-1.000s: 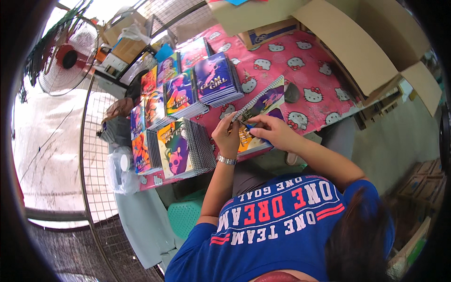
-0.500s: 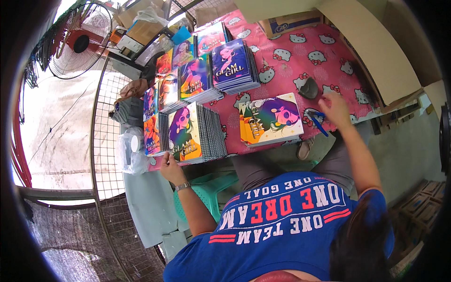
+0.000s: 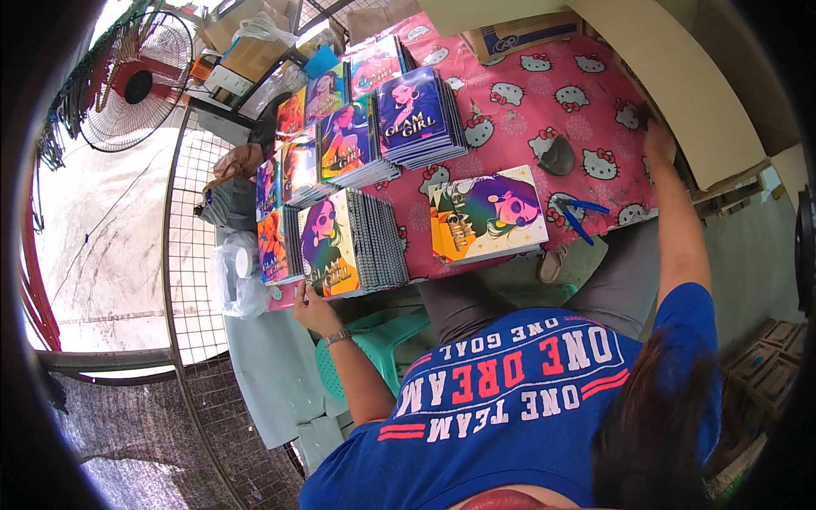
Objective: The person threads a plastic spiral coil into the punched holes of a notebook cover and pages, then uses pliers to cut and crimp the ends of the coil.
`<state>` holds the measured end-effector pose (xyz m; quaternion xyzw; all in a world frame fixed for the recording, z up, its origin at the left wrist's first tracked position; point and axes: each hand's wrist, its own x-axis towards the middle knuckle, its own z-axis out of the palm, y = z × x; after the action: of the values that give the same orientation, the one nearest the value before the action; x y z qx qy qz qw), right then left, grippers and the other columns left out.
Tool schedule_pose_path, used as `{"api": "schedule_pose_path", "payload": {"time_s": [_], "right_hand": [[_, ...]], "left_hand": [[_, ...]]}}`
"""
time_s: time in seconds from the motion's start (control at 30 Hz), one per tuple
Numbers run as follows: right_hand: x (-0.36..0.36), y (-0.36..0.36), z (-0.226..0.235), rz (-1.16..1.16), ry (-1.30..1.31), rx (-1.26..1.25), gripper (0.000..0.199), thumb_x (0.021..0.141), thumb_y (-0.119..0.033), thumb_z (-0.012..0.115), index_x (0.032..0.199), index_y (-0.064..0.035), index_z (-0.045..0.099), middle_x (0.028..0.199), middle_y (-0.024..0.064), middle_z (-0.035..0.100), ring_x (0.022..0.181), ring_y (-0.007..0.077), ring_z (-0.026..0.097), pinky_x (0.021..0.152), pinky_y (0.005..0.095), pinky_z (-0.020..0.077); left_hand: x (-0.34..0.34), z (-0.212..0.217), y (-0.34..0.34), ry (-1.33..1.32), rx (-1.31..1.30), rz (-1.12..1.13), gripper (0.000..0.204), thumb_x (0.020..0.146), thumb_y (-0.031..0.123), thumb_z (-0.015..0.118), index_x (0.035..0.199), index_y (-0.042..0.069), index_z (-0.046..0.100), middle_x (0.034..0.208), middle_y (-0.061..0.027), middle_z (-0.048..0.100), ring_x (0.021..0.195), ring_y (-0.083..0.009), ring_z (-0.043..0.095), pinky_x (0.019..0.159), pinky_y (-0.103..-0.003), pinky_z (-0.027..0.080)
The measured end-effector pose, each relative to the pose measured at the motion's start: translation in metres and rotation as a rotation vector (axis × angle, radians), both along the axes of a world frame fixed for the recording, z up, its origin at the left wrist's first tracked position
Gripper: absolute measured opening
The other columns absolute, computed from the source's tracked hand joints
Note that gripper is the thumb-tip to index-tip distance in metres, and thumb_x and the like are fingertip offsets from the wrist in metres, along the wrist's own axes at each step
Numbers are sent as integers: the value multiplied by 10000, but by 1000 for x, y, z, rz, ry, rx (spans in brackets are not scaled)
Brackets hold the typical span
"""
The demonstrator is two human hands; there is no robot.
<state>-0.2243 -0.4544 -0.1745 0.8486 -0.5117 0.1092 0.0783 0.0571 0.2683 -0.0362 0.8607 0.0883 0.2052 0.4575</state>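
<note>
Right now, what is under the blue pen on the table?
The blue pen lies on a pink tablecloth printed with white cartoon cats. The cloth covers the table, so the tabletop beneath cannot be seen.

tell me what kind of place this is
Probably a small stall or packing spot for notebooks: stacks of colourful notebooks cover a table with a pink cartoon-cat cloth, with cardboard boxes, a wire mesh wall and a standing fan around it.
</note>
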Motion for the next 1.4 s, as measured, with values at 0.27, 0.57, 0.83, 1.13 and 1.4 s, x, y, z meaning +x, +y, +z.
{"api": "schedule_pose_path", "payload": {"time_s": [0.27,0.57,0.83,1.13,1.4], "right_hand": [[29,3,56,168,-335,253,379,953,-163,408,1248,-60,624,1270,251,589,1164,403,572,995,458,453],[36,175,113,567,-580,430,244,958,-224,530,1090,-47,634,1022,231,622,963,392,614,858,466,486],[31,274,119,553,-1099,958,323,945,-118,531,1246,-5,566,1142,170,586,1084,288,575,971,387,435],[43,374,121,844,-1171,853,680,1041,-396,402,1520,45,204,1525,245,332,1454,336,276,1146,366,265],[39,296,168,989,-853,713,273,888,-39,653,1154,-85,696,1037,87,600,865,196,609,743,318,495]], "left_hand": [[-18,58,-209,-381,30,-880,261,842,-9,616,1095,16,679,1038,-129,703,985,-272,657,866,-370,510],[-26,-53,-333,406,474,-1298,289,885,34,653,1171,21,619,1093,-173,673,940,-250,686,745,-348,560],[-11,-3,-283,-212,328,-1266,207,835,-1,636,1038,22,600,929,-123,669,907,-294,647,795,-411,487],[-98,23,-265,-614,616,-1150,196,846,197,658,1007,89,622,971,-83,635,947,-268,578,854,-406,358],[-73,26,-263,-692,597,-1296,186,821,210,701,949,104,618,888,-47,620,874,-243,563,826,-400,346]]}}
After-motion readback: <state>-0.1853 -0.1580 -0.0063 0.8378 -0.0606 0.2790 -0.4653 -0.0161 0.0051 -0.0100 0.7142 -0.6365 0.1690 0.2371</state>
